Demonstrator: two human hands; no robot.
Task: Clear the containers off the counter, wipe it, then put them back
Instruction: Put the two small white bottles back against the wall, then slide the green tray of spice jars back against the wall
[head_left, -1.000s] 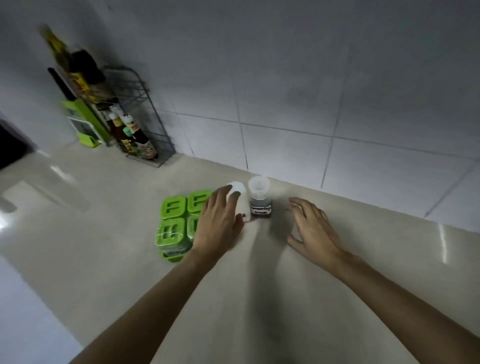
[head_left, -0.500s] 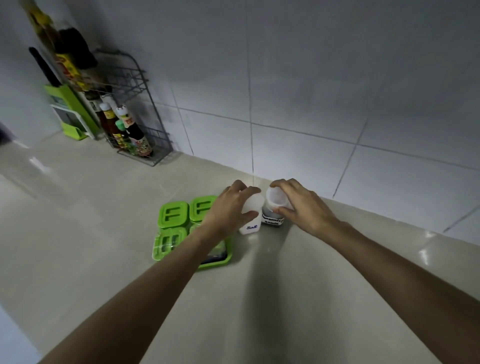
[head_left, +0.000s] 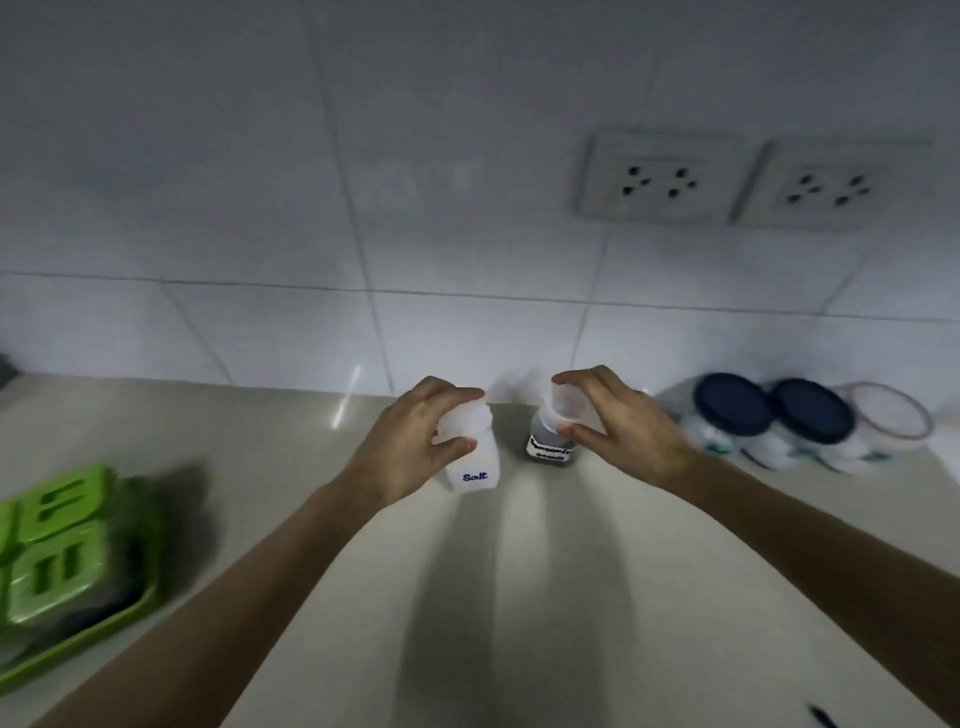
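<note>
My left hand (head_left: 415, 441) grips the top of a white jar labelled "Salt" (head_left: 475, 465). My right hand (head_left: 618, 431) grips the clear lid end of a small jar with dark contents and a black-and-white label (head_left: 549, 448). Both jars sit side by side near the middle of the beige counter (head_left: 519, 597); I cannot tell whether they touch it. A green tray of green-lidded containers (head_left: 57, 561) lies at the left edge, blurred.
Two jars with dark blue lids (head_left: 732, 410) (head_left: 813, 415) and a clear container with a pinkish rim (head_left: 891, 415) stand against the tiled wall at the right. Two wall sockets (head_left: 657, 179) sit above them. A dark object (head_left: 821, 717) lies at the bottom right.
The view has swung right; the green tray slid to the left edge and the blue-lidded jars came into view. Both hands keep their hold on the two jars.
</note>
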